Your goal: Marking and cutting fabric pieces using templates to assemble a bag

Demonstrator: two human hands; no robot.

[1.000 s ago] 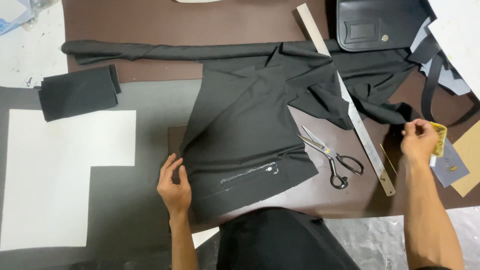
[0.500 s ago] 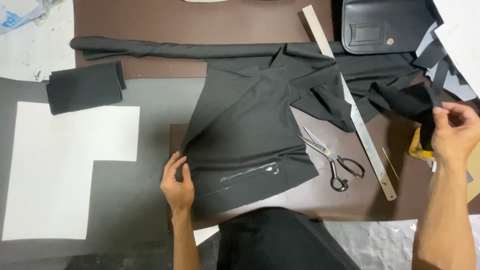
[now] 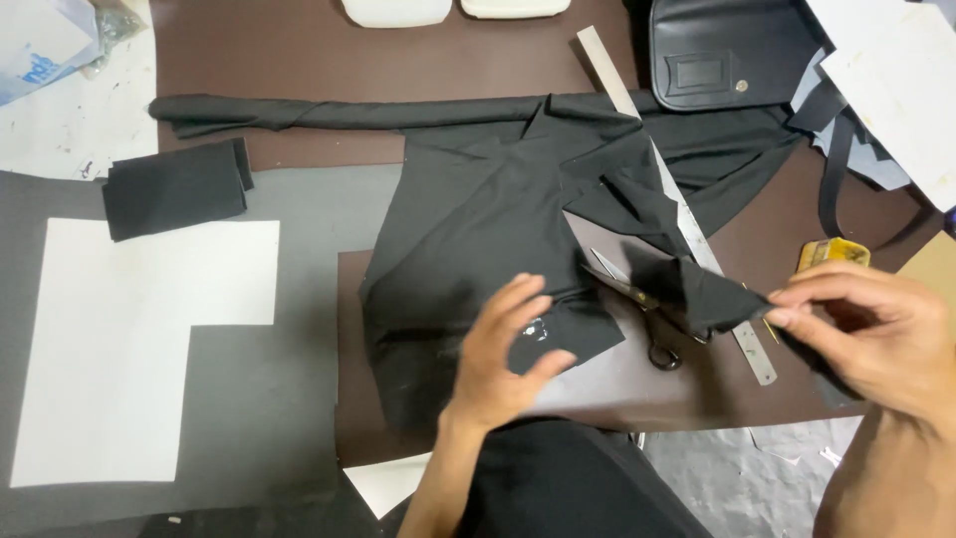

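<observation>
A brown table (image 3: 299, 50) bears black fabric (image 3: 478, 219), scissors (image 3: 647, 319), a steel ruler (image 3: 677, 214).

Small black fabric piece (image 3: 702, 292), pinched, lifted

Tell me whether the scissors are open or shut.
Open: the scissors' blades spread in a V beside the ruler, partly covered by black cloth.

Matt black cloth (image 3: 478, 229), glossy glue strip (image 3: 538, 334), brushed metal ruler (image 3: 687, 224).
</observation>
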